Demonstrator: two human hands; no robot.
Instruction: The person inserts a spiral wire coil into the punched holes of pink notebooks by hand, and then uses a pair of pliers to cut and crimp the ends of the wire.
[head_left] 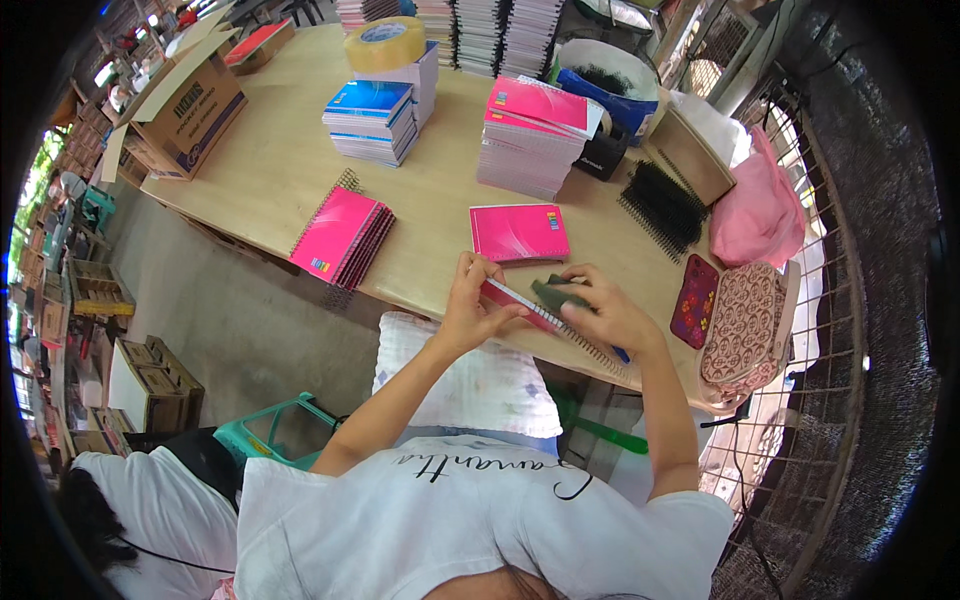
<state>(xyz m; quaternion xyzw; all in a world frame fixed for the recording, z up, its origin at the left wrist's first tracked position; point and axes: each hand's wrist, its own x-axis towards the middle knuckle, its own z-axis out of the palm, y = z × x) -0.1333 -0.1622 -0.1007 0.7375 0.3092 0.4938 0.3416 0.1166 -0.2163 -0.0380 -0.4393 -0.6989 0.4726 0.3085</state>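
Observation:
Near the table's front edge, my left hand [474, 312] is closed on a small pink notebook [530, 308], tilted with its white, hole-edged side upward. A metal spiral coil [592, 348] runs along that edge and sticks out past it toward the lower right. My right hand [608, 312] is closed on a dark green, pad-like piece [556, 296], held against the coil; its exact kind is unclear. Just beyond my hands lies a flat pink notebook [518, 232]. To the left sits a stack of pink notebooks with coils [342, 232].
Farther back stand a tall pink notebook stack [532, 150], a blue notebook stack [370, 118] and a tape roll [386, 46]. Black coils [662, 208], a phone-shaped floral case [695, 300] and a patterned pouch [742, 328] lie rightward. A cardboard box [190, 110] occupies the far left.

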